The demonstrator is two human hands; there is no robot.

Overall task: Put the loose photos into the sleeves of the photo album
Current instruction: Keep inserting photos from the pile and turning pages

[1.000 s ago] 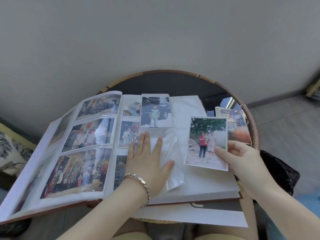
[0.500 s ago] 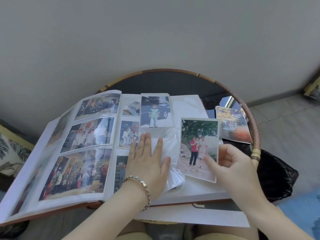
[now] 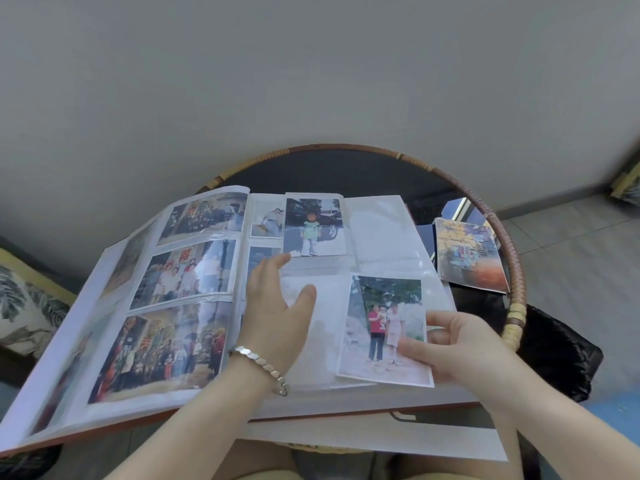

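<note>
Photo (image 3: 384, 330) upright, long axis away

You can pass over the right page of the album (image 3: 377, 230), beyond the loose photo (image 3: 384, 327); on the right the photo stack (image 3: 471, 258) blocks you, seemingly against the table rim (image 3: 518, 292).

The photo album's (image 3: 381, 230) near left corner runs past the picture's left edge. The left hand (image 3: 273, 306) hides the photos in the middle of the right page. The right hand's (image 3: 464, 344) fingers pass out of sight behind the loose photo (image 3: 384, 327). The top print of the photo stack (image 3: 467, 258) is too blurred to make out.
</note>
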